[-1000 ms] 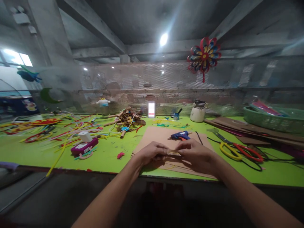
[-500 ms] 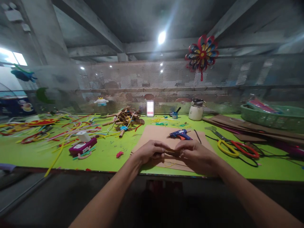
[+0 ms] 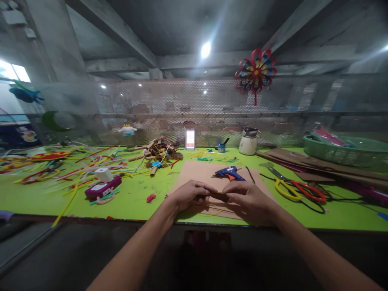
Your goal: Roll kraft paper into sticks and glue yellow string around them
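Note:
Between my two hands is a small brown strip [image 3: 218, 196], perhaps cardboard, held low over the near part of a brown cardboard sheet [image 3: 194, 173]. My left hand [image 3: 192, 195] pinches its left end, fingers closed. At the right end, my right hand [image 3: 247, 198] grips it between thumb and fingers. Part of the strip is hidden by the fingers. Just beyond my hands a blue glue gun [image 3: 229, 173] lies on the sheet, nozzle to the left. A thin yellow strand [image 3: 214, 213] lies near the sheet's front edge.
Scissors [image 3: 287, 190] with yellow and red handles lie at right, before cardboard pieces and a green basket [image 3: 345, 152]. At left are a purple power strip [image 3: 103, 188] and scattered pipe cleaners [image 3: 65, 214]. A pile of brown rolls [image 3: 160, 150], a phone [image 3: 190, 139] and a white jar [image 3: 247, 144] stand behind.
The brown strip has turned slightly between my fingers, and my right fingers have shifted a little along it. Both hands keep their grip. The view has moved slightly.

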`<state>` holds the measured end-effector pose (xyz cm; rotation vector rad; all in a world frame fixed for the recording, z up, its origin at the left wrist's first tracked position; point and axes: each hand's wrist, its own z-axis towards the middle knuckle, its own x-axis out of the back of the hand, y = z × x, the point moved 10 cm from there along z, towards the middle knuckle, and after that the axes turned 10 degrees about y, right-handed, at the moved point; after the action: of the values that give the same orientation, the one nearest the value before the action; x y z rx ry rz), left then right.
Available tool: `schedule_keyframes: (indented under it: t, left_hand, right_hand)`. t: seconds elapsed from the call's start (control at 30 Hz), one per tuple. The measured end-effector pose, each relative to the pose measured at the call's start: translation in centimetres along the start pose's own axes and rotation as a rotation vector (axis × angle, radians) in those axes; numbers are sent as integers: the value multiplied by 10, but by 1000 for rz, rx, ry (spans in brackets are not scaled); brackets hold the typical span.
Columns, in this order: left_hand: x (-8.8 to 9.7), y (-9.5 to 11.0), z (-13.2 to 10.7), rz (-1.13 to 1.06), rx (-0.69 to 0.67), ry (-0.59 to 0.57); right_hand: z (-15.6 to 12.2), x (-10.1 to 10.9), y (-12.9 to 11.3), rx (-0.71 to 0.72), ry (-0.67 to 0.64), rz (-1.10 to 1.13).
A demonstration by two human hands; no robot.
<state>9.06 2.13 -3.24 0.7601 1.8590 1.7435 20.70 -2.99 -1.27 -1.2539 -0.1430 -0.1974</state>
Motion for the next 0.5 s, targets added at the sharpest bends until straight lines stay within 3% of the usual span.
schedule_keyframes:
  t: [0.2, 0.37, 0.5]
  left_hand:
    - [1, 2, 0, 12, -25, 30]
    - [2, 8, -1, 32, -81, 55]
    - [7, 16, -3, 73, -161, 92]
  right_hand:
    - [7, 3, -7, 55, 25, -56]
    - [16, -2, 7, -99, 79, 187]
    - [15, -12, 12, -204, 19, 362]
